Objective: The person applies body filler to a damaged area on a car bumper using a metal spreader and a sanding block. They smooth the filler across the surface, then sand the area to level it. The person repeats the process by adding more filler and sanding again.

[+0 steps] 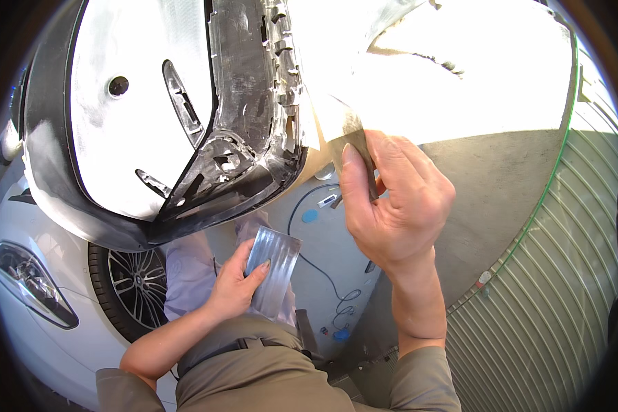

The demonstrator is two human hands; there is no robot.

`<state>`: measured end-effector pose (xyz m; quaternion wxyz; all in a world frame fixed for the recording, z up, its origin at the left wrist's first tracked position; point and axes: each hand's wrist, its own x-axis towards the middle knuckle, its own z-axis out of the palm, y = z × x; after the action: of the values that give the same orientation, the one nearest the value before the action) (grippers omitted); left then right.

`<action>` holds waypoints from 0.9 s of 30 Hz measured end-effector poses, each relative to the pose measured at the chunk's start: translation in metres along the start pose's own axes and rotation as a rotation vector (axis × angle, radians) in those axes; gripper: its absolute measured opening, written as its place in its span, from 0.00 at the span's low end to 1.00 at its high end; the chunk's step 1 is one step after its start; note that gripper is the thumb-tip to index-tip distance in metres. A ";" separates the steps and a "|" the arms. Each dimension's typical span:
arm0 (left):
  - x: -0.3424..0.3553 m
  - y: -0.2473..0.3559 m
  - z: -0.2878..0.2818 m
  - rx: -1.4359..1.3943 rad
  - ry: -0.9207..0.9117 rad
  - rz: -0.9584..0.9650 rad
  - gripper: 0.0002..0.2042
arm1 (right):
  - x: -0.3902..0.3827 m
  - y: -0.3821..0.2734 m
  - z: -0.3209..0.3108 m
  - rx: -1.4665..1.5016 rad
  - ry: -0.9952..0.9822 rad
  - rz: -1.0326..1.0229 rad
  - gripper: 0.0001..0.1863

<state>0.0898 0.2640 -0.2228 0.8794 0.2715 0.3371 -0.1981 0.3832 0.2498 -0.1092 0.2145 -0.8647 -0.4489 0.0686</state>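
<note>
A scraper [357, 144] and a plate [279, 278] are held, one on each side.
The scraper is pinched in the right hand [402, 196], beside the bumper [151, 151]; whether anything is touched by its tip cannot be told. The shiny plate is gripped by the left hand [237, 285], lower down, with the thumb laid on top. A white car [41, 226] is seen at the left.

White car [65, 244], ribbed grating [529, 309].
</note>
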 end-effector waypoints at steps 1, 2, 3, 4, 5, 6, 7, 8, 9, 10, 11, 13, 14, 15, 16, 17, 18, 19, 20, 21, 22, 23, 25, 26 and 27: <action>0.000 0.000 0.000 -0.012 -0.006 -0.002 0.24 | 0.001 -0.001 0.000 -0.019 -0.008 0.007 0.09; 0.001 0.000 0.001 -0.023 -0.012 -0.003 0.24 | 0.002 -0.001 0.000 -0.025 -0.024 0.004 0.08; 0.002 0.000 0.002 -0.004 0.004 0.012 0.23 | 0.003 -0.002 -0.001 -0.036 -0.037 0.005 0.08; 0.003 0.000 0.003 0.016 0.021 0.026 0.22 | 0.003 -0.001 -0.001 -0.047 -0.035 -0.004 0.08; 0.004 0.000 0.005 0.037 0.040 0.058 0.20 | 0.004 -0.001 -0.002 -0.046 -0.058 0.000 0.07; 0.005 0.000 0.006 0.033 0.040 0.052 0.20 | 0.005 -0.001 -0.002 -0.045 -0.067 -0.006 0.07; 0.006 0.000 0.008 0.029 0.042 0.061 0.20 | 0.005 -0.001 -0.003 -0.048 -0.075 -0.005 0.07; 0.007 0.000 0.009 0.026 0.044 0.069 0.21 | 0.006 0.000 -0.003 -0.050 -0.084 -0.003 0.07; 0.008 -0.001 0.010 0.025 0.043 0.076 0.21 | 0.006 0.000 -0.003 -0.056 -0.093 0.002 0.07; 0.008 -0.001 0.010 0.026 0.042 0.082 0.21 | 0.006 0.001 -0.003 -0.065 -0.100 0.018 0.07; 0.008 -0.001 0.010 0.029 0.041 0.086 0.21 | 0.006 0.001 -0.003 -0.061 -0.095 0.005 0.07; 0.008 -0.001 0.009 0.037 0.000 0.067 0.23 | 0.005 0.001 -0.002 -0.062 -0.079 -0.008 0.07; 0.008 0.000 0.009 0.055 -0.014 0.072 0.25 | 0.005 0.001 -0.001 -0.063 -0.072 -0.014 0.07; 0.008 0.000 0.008 0.042 -0.020 0.051 0.24 | 0.005 0.002 0.000 -0.066 -0.065 -0.020 0.07; 0.008 -0.001 0.008 0.041 -0.018 0.047 0.24 | 0.004 0.002 0.000 -0.077 -0.066 -0.012 0.08; 0.008 -0.001 0.007 0.054 -0.015 0.057 0.24 | 0.004 0.002 0.001 -0.071 -0.057 -0.026 0.08; 0.009 -0.001 0.007 0.030 -0.015 0.033 0.24 | 0.003 0.001 0.002 -0.072 -0.056 -0.025 0.09; 0.009 -0.001 0.007 0.021 -0.014 0.023 0.24 | 0.003 0.001 0.002 -0.075 -0.050 -0.028 0.10; 0.009 -0.002 0.008 0.031 -0.012 0.021 0.24 | 0.002 0.001 0.003 -0.073 -0.056 -0.025 0.11; 0.010 -0.002 0.008 0.013 -0.012 0.018 0.24 | 0.002 0.001 0.002 -0.073 -0.057 -0.025 0.11; 0.010 -0.002 0.008 0.014 -0.011 0.023 0.24 | 0.001 0.000 0.002 -0.072 -0.057 -0.026 0.12; 0.011 -0.002 0.008 0.023 -0.010 0.039 0.24 | 0.001 0.000 0.001 -0.072 -0.070 -0.010 0.12; 0.012 -0.002 0.008 0.029 -0.012 0.024 0.24 | -0.001 -0.001 -0.001 -0.078 -0.101 0.022 0.13; 0.013 -0.002 0.007 0.040 -0.013 0.034 0.24 | -0.003 -0.001 -0.001 -0.073 -0.097 0.020 0.13; 0.013 -0.001 0.007 0.043 -0.014 0.025 0.24 | -0.004 -0.001 -0.002 -0.072 -0.100 0.022 0.13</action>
<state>0.1013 0.2566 -0.2278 0.8782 0.2929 0.3233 -0.1962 0.3807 0.2463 -0.1075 0.1599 -0.8722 -0.4519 0.0978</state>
